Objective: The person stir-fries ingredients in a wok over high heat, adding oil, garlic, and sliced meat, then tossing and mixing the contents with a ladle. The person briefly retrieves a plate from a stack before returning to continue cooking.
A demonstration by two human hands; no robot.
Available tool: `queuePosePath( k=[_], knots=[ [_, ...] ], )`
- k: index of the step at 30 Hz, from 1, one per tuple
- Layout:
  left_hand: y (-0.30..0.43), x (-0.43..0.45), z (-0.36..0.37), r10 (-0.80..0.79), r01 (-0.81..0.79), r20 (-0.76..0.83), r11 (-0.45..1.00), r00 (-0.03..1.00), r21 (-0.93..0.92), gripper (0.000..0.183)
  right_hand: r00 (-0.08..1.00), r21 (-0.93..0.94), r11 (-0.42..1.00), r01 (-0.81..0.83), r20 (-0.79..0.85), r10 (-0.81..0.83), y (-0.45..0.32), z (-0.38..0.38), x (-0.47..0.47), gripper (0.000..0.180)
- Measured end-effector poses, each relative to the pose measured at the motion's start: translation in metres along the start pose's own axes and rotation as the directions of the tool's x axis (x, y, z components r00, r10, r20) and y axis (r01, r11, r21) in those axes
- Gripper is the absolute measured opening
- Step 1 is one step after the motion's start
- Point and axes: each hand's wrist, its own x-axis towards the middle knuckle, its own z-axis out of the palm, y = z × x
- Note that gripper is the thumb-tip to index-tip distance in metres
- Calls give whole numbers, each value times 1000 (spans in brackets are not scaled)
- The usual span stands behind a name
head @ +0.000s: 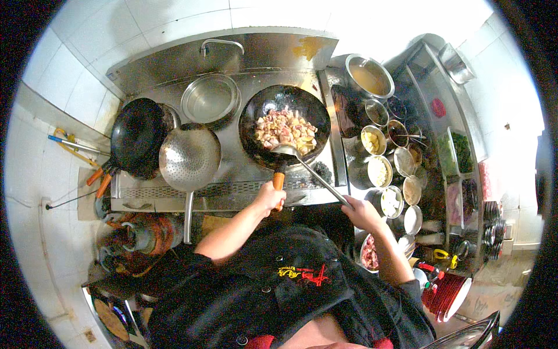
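Observation:
A black wok [248, 144] sits on the steel range, holding chunks of pale and pinkish meat [283, 126] with some yellowish pieces at the right. My left hand [271, 196] is closed around the wok's wooden handle [278, 179]. In my right hand [362, 213] is the long metal handle of a wok ladle [320, 179]. The ladle's bowl [285, 150] rests at the wok's near side, against or just over the meat; contact is hard to tell.
Left of the wok are a perforated strainer [189, 157], a steel basin of liquid [210, 98] and black woks [137, 135]. At the right stand ingredient bowls [379, 172], a pot of brownish liquid [369, 76], and a bowl of raw meat [369, 253]. A faucet [222, 41] is behind.

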Motion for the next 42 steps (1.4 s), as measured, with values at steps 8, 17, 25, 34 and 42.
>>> queuePosePath(
  k=[8,17,25,34,42],
  knots=[
    [-106,-32,-40,490,-363,-49,705,871,609,32,948,-29,995,-93,-308,79,17,112,66,47],
    [-25,18,-13,75,-49,-126,978,989,201,22,994,-16,999,-48,-100,46,-9,46,27,40],
    [-32,10,-25,176,-58,-116,753,978,655,26,924,-216,970,-114,-382,24,21,14,146,31],
    [16,13,-5,-185,192,58,968,981,-162,19,979,310,949,-57,203,-8,18,3,180,33],
    [32,1,17,-215,213,5,964,977,-160,19,973,120,977,-174,-133,190,15,64,143,34]
  ],
)
